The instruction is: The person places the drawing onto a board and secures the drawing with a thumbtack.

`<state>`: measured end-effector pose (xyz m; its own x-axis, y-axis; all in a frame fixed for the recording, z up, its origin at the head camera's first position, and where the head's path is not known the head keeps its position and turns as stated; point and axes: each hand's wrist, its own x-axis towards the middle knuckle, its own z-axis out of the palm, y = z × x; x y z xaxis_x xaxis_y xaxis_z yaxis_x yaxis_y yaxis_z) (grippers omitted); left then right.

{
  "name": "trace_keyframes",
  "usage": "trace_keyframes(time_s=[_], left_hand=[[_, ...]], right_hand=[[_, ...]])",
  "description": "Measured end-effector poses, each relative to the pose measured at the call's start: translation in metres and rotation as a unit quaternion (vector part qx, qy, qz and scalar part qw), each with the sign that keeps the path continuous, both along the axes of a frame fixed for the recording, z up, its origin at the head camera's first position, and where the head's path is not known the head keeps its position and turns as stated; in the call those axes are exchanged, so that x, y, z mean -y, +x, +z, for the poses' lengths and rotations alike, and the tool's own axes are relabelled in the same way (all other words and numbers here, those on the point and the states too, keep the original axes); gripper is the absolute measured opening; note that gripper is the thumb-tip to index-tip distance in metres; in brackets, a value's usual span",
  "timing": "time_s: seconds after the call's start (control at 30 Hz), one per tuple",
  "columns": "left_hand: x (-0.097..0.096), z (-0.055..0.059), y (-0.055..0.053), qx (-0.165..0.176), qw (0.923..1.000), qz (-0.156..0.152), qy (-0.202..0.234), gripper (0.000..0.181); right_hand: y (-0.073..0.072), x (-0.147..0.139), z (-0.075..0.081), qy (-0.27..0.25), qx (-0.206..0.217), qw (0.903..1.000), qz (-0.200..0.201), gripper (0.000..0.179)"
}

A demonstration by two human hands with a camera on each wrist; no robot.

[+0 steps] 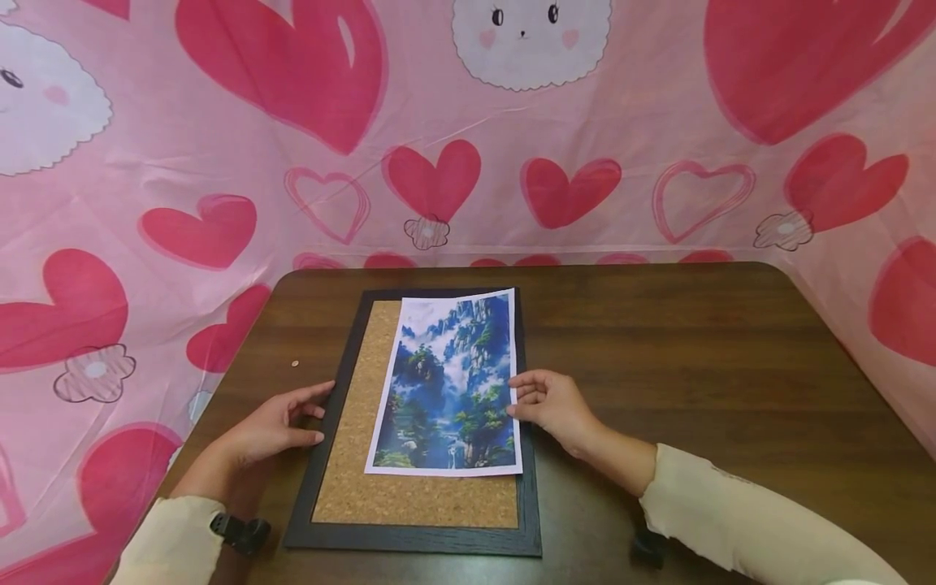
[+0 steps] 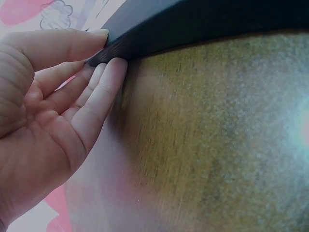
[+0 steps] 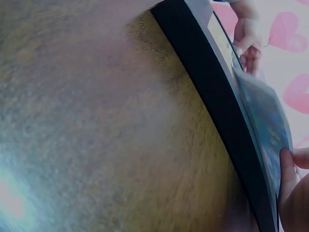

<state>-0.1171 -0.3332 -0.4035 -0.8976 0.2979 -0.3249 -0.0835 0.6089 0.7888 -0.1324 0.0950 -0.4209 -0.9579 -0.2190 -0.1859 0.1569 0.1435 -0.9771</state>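
A corkboard (image 1: 409, 500) with a black frame (image 1: 409, 538) lies on the table. Over its cork sits a printed landscape picture (image 1: 449, 382) of blue mountains and green trees, white-edged and set toward the right side. My right hand (image 1: 552, 406) pinches the picture's right edge between thumb and fingers; the right wrist view shows that edge of the picture (image 3: 265, 121) raised off the board. Fingertips of my left hand (image 1: 274, 422) touch the outer left side of the frame, thumb and fingers spread along it. In the left wrist view, they meet the frame's dark side (image 2: 145, 34).
A small round light-coloured piece (image 1: 295, 363) lies on the brown wooden table (image 1: 658, 357), left of the board. A pink cloth (image 1: 497, 195) with hearts hangs behind and at both sides of the table. Dark devices are strapped at both wrists.
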Motion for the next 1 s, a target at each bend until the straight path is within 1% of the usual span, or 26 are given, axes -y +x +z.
trace_keyframes(time_s=[0.23,0.37,0.5,0.6,0.67,0.8,0.87,0.93,1.0], left_hand=[[-0.008,-0.001,-0.011,-0.005,1.0,-0.006,-0.003,0.081],[-0.012,-0.003,-0.018,-0.009,0.9999,-0.011,-0.007,0.081],[-0.017,-0.004,-0.024,-0.004,0.9999,-0.01,-0.009,0.081],[-0.018,-0.005,-0.024,0.001,1.0,-0.006,-0.004,0.081],[-0.019,-0.006,-0.024,0.001,1.0,-0.003,0.001,0.081],[-0.02,-0.007,-0.024,0.001,1.0,0.002,0.005,0.08],[-0.021,-0.006,-0.024,0.001,1.0,0.003,0.005,0.08],[-0.021,-0.006,-0.023,0.002,1.0,0.005,0.004,0.08],[-0.022,-0.006,-0.023,0.003,1.0,0.007,0.001,0.081]], right_hand=[[0.0,-0.005,-0.006,-0.001,0.012,0.9999,-0.006,0.033],[0.001,-0.005,-0.007,-0.015,0.002,0.9999,0.001,0.034],[0.001,-0.004,-0.007,-0.017,-0.005,0.9998,0.008,0.033],[0.001,-0.001,-0.007,-0.012,-0.003,0.9999,0.011,0.033],[0.001,0.0,-0.009,-0.005,-0.01,0.9998,0.016,0.032],[0.0,-0.001,-0.01,0.024,-0.04,0.9985,0.026,0.031],[-0.001,-0.002,-0.011,0.048,-0.058,0.9965,0.035,0.03],[-0.002,-0.003,-0.012,0.077,-0.078,0.9928,0.047,0.03],[-0.003,-0.004,-0.013,0.11,-0.105,0.9865,0.06,0.029]])
